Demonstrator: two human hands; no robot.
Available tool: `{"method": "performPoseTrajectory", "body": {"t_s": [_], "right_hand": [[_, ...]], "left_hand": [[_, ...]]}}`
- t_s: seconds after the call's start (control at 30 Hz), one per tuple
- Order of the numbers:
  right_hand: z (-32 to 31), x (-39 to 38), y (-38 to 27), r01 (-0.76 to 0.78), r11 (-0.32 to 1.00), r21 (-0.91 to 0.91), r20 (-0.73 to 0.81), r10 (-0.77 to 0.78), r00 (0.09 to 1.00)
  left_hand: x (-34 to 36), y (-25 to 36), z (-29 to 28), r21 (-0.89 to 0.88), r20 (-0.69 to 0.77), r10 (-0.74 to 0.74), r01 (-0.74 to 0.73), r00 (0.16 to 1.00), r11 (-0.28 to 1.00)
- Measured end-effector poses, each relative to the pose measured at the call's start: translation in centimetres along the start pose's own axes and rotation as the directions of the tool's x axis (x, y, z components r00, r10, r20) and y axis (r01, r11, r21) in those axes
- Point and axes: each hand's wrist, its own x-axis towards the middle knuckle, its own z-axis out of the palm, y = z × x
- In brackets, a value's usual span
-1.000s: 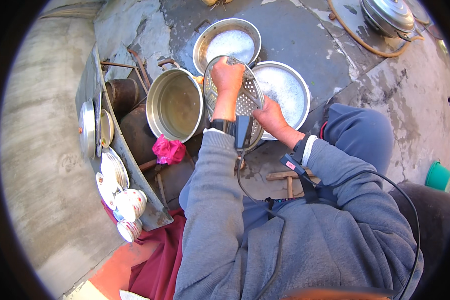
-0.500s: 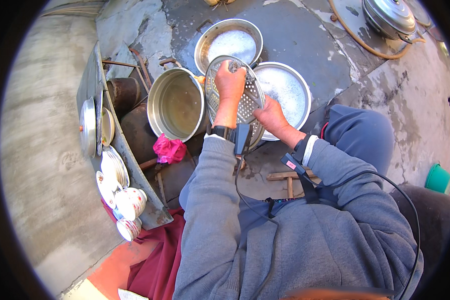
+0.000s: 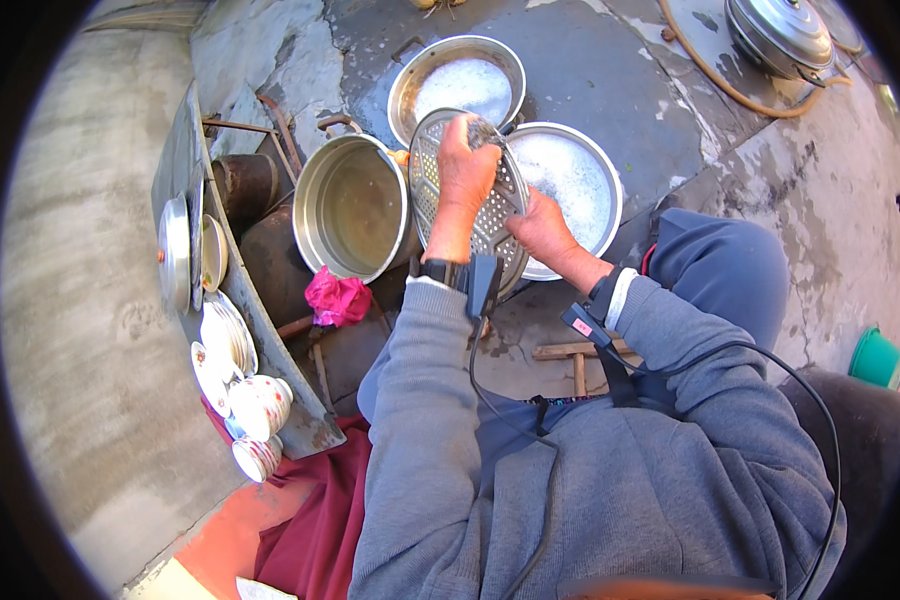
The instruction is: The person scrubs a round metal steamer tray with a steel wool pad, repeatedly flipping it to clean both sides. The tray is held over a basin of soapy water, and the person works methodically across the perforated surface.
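Observation:
A round metal steamer tray point(image 3: 497, 218), full of small holes, is held tilted in front of me above the gap between the pots. My right hand point(image 3: 550, 235) grips its right rim, thumb on the face and the other fingers hidden behind. Against the upper part of the tray presses my left hand point(image 3: 464, 178), closed on a grey steel wool scrubber point(image 3: 483, 133) that shows only beside the knuckles. Behind the tray stands a metal basin of white suds point(image 3: 615, 200). To its left is a deep pot point(image 3: 303, 215) of cloudy water.
Farther off sits another sudsy basin point(image 3: 515, 70). A pink cloth or bag point(image 3: 337, 298) lies by the pot. Stacked plates point(image 3: 228, 335) and flowered bowls point(image 3: 260, 407) line the metal shelf point(image 3: 315, 425) at left. A hose point(image 3: 715, 82) curves near a lidded pot point(image 3: 782, 35).
My left hand has shifted slightly to the right on the tray with the scrubber. The right hand keeps its place on the rim.

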Motion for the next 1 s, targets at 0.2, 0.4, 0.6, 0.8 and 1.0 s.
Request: {"method": "performPoseTrajectory", "body": {"t_s": [0.2,0.4,0.6,0.8,1.0], "right_hand": [[-0.1,-0.4,-0.5,-0.035,0.999,0.023,0.019,0.034,0.999],[-0.2,-0.1,-0.3,-0.047,0.998,0.047,-0.014,0.048,0.999],[-0.6,-0.5,-0.5,-0.055,0.998,-0.016,0.000,0.055,0.998],[-0.8,-0.2,-1.2,-0.071,0.994,0.081,0.007,0.071,0.997],[-0.3,-0.1,-0.2,-0.058,0.998,0.034,0.004,0.057,0.998]], "left_hand": [[-3.0,-0.5,-0.1,-0.026,0.085,0.120,-0.118,0.989,0.993],[2.7,-1.6,0.8,0.025,-0.081,0.073,-0.071,0.994,0.997],[-2.9,-0.7,1.2,-0.064,0.030,0.084,-0.082,0.996,0.995],[1.4,-0.6,1.2,0.033,-0.078,0.065,-0.062,0.995,0.998],[-3.1,-0.5,1.8,-0.053,0.005,-0.080,0.080,0.997,0.995]]}}
